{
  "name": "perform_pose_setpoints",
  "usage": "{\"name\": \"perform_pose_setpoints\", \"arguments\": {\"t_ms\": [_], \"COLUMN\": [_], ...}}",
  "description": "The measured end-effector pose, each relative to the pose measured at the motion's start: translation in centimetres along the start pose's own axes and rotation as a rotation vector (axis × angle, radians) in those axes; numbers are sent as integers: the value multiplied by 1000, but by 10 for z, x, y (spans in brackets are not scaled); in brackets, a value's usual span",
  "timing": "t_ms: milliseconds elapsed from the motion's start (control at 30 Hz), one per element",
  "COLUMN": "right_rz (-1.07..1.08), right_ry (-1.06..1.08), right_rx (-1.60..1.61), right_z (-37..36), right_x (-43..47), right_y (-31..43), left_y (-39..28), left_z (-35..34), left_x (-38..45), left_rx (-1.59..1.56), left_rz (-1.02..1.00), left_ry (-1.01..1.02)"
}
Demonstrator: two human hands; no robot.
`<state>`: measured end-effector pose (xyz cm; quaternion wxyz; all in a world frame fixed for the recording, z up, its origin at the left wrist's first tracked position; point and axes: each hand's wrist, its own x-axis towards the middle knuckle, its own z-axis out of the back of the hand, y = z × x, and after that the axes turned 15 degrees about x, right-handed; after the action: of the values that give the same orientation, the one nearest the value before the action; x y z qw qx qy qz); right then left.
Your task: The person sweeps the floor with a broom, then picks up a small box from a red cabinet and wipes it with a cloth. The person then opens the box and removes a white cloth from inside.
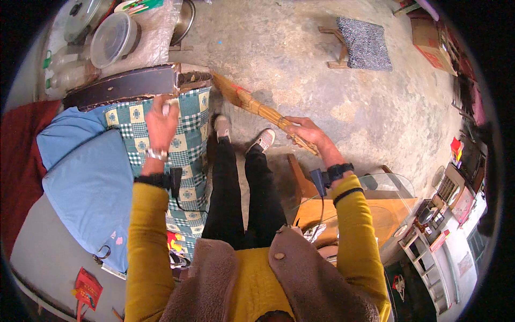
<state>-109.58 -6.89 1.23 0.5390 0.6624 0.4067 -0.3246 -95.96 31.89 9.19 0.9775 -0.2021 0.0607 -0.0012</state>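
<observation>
My right hand (307,131) grips the bundled handle of a straw hand broom (257,108) above the concrete floor. The flared bristle end points up and left, close to the corner of a dark wooden board (128,86). My left hand (162,124) is over a green-and-cream checked cloth (189,139), near the board's lower edge. Its fingers are bent and blurred. Something pale shows between them, but I cannot tell whether it is held.
Blue folded fabric (88,173) lies left of the checked cloth. Beyond the board are a lidded plastic tub (112,40) and plastic bottles (66,76). A wooden stool with a patterned cushion (364,44) stands far right. A glass-topped wooden table (374,207) is at my right.
</observation>
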Motion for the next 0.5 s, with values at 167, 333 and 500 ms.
{"name": "perform_pose_setpoints", "arguments": {"t_ms": [167,333,500], "right_rz": [-53,-53,-19], "right_ry": [-125,-273,-378], "right_rx": [25,94,305], "right_z": [25,46,7], "right_x": [4,-39,-103], "right_y": [7,-7,-58], "left_y": [-7,18,35], "left_z": [-17,-47,-73], "left_x": [98,146,154], "left_rx": [133,170,258], "left_rz": [-261,-314,-215], "left_ry": [-213,-202,-120]}}
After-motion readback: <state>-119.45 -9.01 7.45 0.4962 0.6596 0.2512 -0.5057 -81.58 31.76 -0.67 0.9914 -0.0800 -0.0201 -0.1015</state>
